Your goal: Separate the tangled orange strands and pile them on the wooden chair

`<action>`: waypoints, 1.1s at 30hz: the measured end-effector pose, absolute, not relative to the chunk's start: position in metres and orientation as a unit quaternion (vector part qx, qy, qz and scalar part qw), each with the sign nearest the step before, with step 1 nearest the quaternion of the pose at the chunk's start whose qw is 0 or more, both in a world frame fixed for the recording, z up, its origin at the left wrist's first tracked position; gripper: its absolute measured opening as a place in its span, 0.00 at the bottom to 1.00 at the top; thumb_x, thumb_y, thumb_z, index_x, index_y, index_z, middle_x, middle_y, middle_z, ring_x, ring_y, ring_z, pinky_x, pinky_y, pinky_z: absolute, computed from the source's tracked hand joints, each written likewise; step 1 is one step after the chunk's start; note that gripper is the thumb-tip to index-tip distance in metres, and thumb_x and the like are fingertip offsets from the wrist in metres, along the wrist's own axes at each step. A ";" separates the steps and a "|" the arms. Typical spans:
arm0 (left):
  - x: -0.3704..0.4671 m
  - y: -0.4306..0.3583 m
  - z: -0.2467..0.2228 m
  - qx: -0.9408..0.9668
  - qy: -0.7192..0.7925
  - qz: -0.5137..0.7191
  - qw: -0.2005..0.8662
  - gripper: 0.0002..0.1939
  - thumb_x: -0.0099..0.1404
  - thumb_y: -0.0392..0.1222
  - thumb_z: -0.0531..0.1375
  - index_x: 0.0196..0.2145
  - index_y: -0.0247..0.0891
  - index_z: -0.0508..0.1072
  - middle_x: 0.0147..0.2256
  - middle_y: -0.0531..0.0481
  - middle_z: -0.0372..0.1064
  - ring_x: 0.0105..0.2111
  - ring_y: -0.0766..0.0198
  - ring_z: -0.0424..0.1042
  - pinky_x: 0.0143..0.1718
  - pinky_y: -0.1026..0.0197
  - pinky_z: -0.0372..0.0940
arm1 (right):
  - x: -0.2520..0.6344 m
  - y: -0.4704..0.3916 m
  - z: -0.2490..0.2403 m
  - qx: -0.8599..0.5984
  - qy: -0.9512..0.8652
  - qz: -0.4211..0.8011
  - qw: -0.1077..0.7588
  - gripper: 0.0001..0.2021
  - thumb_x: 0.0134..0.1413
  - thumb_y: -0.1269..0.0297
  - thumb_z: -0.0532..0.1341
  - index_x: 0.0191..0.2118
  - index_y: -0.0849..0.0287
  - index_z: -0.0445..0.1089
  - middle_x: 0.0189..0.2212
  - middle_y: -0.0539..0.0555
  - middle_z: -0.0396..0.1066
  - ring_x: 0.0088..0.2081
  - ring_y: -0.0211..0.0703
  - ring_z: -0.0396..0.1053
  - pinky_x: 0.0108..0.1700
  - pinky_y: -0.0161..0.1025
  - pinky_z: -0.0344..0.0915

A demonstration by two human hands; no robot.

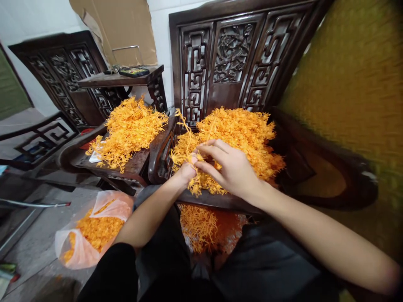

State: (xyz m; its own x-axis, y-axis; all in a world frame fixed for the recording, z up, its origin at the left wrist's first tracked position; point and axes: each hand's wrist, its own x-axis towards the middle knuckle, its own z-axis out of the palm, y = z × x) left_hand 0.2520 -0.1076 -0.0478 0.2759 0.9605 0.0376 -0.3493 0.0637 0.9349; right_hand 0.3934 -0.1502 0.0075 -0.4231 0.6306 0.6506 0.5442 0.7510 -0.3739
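Both hands meet over the front edge of a carved dark wooden chair [217, 200]. My left hand [187, 171] is closed on a small bunch of frilly orange strands [176, 157], which spread out to its left and hang below it. Close beside it, my right hand [228, 165] has its fingers bent and pinched at the same strands, its fingertips touching those of my left hand. A large orange pile [241, 134] lies on the seat behind my hands.
A second orange pile [132, 130] sits on a wooden seat to the left. On the floor stands a plastic bag [78, 251] of orange pieces. More orange strands [198, 226] are below the chair. A phone [134, 72] lies on a small table.
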 end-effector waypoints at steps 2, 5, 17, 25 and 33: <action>0.252 -0.111 -0.044 0.423 0.323 0.513 0.674 0.08 0.65 0.42 0.64 0.42 0.38 0.76 0.34 0.48 0.73 0.32 0.64 0.69 0.30 0.64 0.63 | 0.396 -0.143 0.006 -0.357 -0.832 0.051 0.421 0.09 0.71 0.58 0.58 0.44 0.56 0.73 0.40 0.58 0.75 0.41 0.46 0.73 0.44 0.45 0.70; 0.242 -0.114 -0.032 0.396 0.301 0.482 0.721 0.15 0.58 0.42 0.69 0.44 0.38 0.76 0.35 0.50 0.72 0.24 0.73 0.61 0.22 0.68 0.53 | 0.408 -0.131 0.006 -0.404 -0.790 0.017 0.461 0.10 0.72 0.61 0.55 0.37 0.55 0.66 0.33 0.55 0.71 0.34 0.43 0.69 0.39 0.43 0.66; 0.229 -0.106 -0.023 0.521 0.311 0.513 0.607 0.22 0.57 0.57 0.74 0.39 0.37 0.81 0.36 0.48 0.76 0.34 0.68 0.69 0.38 0.63 0.62 | 0.420 -0.120 -0.001 -0.405 -0.849 0.008 0.340 0.08 0.64 0.66 0.53 0.31 0.55 0.56 0.29 0.54 0.63 0.30 0.43 0.61 0.35 0.43 0.59; 0.229 -0.096 -0.017 0.514 0.313 0.527 0.600 0.20 0.52 0.54 0.76 0.34 0.37 0.82 0.33 0.50 0.77 0.34 0.67 0.70 0.40 0.62 0.61 | 0.419 -0.106 -0.017 -0.356 -0.861 0.208 0.299 0.09 0.63 0.62 0.53 0.31 0.55 0.56 0.27 0.50 0.63 0.29 0.41 0.60 0.35 0.40 0.60; 0.232 -0.056 -0.013 0.453 0.414 0.649 0.450 0.13 0.63 0.51 0.70 0.34 0.38 0.77 0.27 0.54 0.68 0.29 0.69 0.64 0.33 0.63 0.57 | 0.406 -0.107 -0.012 -0.408 -0.794 0.232 0.387 0.09 0.63 0.64 0.52 0.30 0.55 0.57 0.24 0.48 0.62 0.28 0.39 0.59 0.33 0.38 0.57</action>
